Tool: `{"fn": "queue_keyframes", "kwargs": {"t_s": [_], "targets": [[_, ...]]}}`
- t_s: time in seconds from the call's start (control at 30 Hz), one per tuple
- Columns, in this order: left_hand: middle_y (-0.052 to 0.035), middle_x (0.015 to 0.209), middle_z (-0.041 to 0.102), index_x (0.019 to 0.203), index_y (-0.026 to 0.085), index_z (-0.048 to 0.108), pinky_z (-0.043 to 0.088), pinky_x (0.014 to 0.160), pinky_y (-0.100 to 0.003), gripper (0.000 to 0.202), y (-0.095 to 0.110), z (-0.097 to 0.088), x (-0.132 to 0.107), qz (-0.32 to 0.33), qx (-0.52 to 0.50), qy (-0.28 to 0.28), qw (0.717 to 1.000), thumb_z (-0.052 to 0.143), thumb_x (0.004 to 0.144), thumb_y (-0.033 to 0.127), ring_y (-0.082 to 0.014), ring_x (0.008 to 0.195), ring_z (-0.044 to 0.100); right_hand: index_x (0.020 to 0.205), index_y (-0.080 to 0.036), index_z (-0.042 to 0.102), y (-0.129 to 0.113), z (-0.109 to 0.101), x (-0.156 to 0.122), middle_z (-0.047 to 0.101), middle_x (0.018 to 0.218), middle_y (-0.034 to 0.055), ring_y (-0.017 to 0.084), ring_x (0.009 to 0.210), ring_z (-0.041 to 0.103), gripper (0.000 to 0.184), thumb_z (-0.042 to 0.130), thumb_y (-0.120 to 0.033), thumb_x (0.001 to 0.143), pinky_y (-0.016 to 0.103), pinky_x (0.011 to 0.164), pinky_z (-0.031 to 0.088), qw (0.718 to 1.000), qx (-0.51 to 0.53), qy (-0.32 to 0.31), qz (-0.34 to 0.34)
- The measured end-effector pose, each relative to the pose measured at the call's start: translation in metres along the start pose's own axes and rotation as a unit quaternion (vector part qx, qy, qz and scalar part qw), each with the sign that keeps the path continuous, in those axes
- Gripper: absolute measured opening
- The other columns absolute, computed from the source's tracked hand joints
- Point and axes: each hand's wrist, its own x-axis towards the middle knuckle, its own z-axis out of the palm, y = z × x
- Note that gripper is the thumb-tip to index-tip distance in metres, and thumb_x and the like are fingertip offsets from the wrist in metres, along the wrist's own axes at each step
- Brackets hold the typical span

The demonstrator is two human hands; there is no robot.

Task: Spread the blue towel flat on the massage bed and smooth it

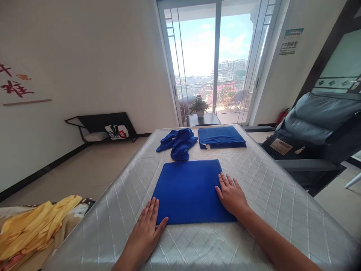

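Note:
A blue cloth [190, 192], flat and nearly square, lies on the silver quilted table cover [270, 203] in front of me. My left hand [146, 229] rests flat at its near left corner, fingers stretched out and the thumb on the near edge. On the right side, my right hand [231, 192] lies with fingers spread along the cloth's edge. Just beyond is a crumpled blue cloth [180, 143], close to the flat cloth's far edge. To its right sits a neat stack of folded blue cloths [221, 137] with a white tag showing.
A dark recliner [310, 128] stands right of the table. Yellow fabric [39, 226] lies at lower left, beside the table. Behind the table's far end, a potted plant [200, 107] stands on a small dark seat before the sliding glass door [217, 56]. A black rack [107, 126] is by the wall.

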Motion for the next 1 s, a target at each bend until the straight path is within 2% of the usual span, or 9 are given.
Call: {"fn": "queue_keyframes", "kwargs": {"t_s": [0.13,0.3,0.4,0.5,0.57,0.67,0.73,0.83,1.0], "targets": [[-0.0119,0.164,0.019,0.158,0.013,0.013,0.031,0.121,-0.052,0.083,-0.002,0.003,-0.001,0.01,0.001,0.012,1.0,0.03,0.097,0.067,-0.0294,0.151,0.023,0.155,-0.009,0.033,-0.001,-0.01,-0.029,0.027,0.161,0.0114,0.027,0.15,0.025,0.057,0.029,-0.033,0.103,0.049,0.122,0.021,0.999,-0.027,0.013,-0.017],[-0.0157,0.162,0.026,0.156,0.01,0.022,0.032,0.12,-0.054,0.083,0.008,0.004,0.003,0.014,0.02,0.063,0.998,0.032,0.097,0.067,-0.0312,0.149,0.027,0.156,-0.015,0.031,-0.002,0.005,-0.082,0.023,0.161,0.0054,0.026,0.15,0.023,0.062,0.027,-0.047,0.104,0.05,0.122,0.025,1.0,0.006,-0.012,-0.018],[-0.0156,0.161,0.026,0.157,0.012,0.02,0.036,0.118,-0.053,0.078,0.052,-0.008,0.006,0.062,0.014,0.075,0.995,0.032,0.099,0.063,-0.0308,0.149,0.027,0.157,-0.016,0.028,-0.003,0.021,-0.097,0.019,0.162,0.0042,0.026,0.151,0.019,0.065,0.026,-0.051,0.103,0.05,0.123,0.022,0.999,0.028,-0.03,-0.005],[-0.0122,0.162,0.025,0.159,0.016,0.013,0.038,0.118,-0.046,0.075,0.116,-0.027,0.012,0.221,-0.018,0.051,0.974,0.034,0.101,0.059,-0.0268,0.15,0.027,0.158,-0.015,0.024,-0.002,0.03,-0.099,0.016,0.163,0.004,0.025,0.152,0.015,0.064,0.025,-0.049,0.103,0.05,0.124,0.018,0.999,0.036,-0.029,0.004],[-0.0098,0.164,0.021,0.159,0.017,0.008,0.033,0.121,-0.042,0.076,0.154,-0.038,0.02,0.317,-0.041,0.038,0.947,0.035,0.101,0.058,-0.0241,0.151,0.022,0.158,-0.015,0.024,-0.001,0.031,-0.097,0.014,0.163,0.0037,0.024,0.152,0.014,0.063,0.025,-0.047,0.103,0.05,0.124,0.018,0.999,0.032,-0.033,0.0],[-0.0077,0.165,0.014,0.159,0.017,0.003,0.023,0.125,-0.04,0.076,0.187,-0.041,0.035,0.376,-0.064,0.03,0.924,0.032,0.102,0.057,-0.0215,0.153,0.013,0.157,-0.017,0.026,0.0,0.03,-0.097,0.013,0.163,0.0023,0.024,0.152,0.013,0.059,0.026,-0.043,0.104,0.051,0.123,0.018,0.999,0.038,-0.037,-0.013],[-0.0081,0.165,0.013,0.159,0.017,0.003,0.02,0.126,-0.041,0.074,0.191,-0.034,0.046,0.376,-0.07,0.022,0.924,0.029,0.102,0.057,-0.0211,0.153,0.011,0.157,-0.017,0.025,-0.001,0.028,-0.098,0.014,0.163,0.0015,0.023,0.152,0.013,0.059,0.024,-0.042,0.104,0.05,0.124,0.017,0.998,0.045,-0.036,-0.007],[-0.0092,0.165,0.014,0.159,0.018,0.004,0.023,0.125,-0.043,0.072,0.179,-0.021,0.055,0.336,-0.063,-0.007,0.94,0.027,0.103,0.056,-0.0222,0.153,0.014,0.158,-0.015,0.02,-0.002,0.025,-0.098,0.012,0.162,0.0011,0.023,0.152,0.012,0.062,0.022,-0.046,0.104,0.049,0.124,0.016,0.998,0.044,-0.045,0.005],[-0.0081,0.165,0.015,0.158,0.022,0.004,0.025,0.124,-0.047,0.07,0.122,-0.013,0.047,0.24,-0.024,-0.03,0.97,0.028,0.102,0.057,-0.024,0.152,0.018,0.158,-0.015,0.016,-0.005,0.02,-0.098,0.007,0.162,-0.0008,0.022,0.152,0.009,0.061,0.021,-0.043,0.104,0.048,0.125,0.014,0.997,0.034,-0.065,0.011]]}}
